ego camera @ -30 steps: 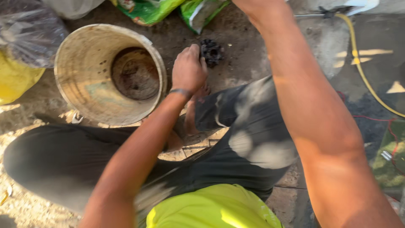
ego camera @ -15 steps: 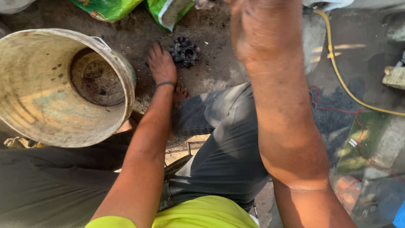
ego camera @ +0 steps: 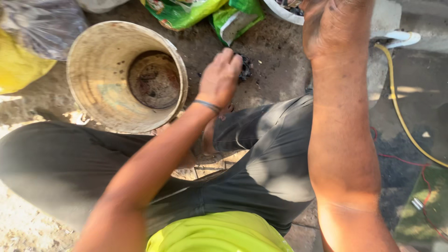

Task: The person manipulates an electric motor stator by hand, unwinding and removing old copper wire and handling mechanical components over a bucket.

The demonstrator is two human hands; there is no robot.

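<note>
My left hand reaches forward over my knee, its fingers curled down onto a small black clump that lies on the dirty ground. Only the clump's right edge shows past my fingers. A thin band circles that wrist. My right hand is raised close to the camera at the top of the view, next to the rim of a white bowl. Its fingers run off the frame, so I cannot tell whether it holds anything. An empty, stained cream bucket lies to the left of my left hand, its mouth facing me.
Two green bags lie on the ground beyond the clump. At the far left a yellow sack sits under a clear plastic bag. A yellow hose and a thin red wire run along the right. My grey-trousered legs fill the foreground.
My left hand has closed over the black clump that it lay beside before. My right arm stays raised at the top, and the view has shifted so the bucket sits more central.
</note>
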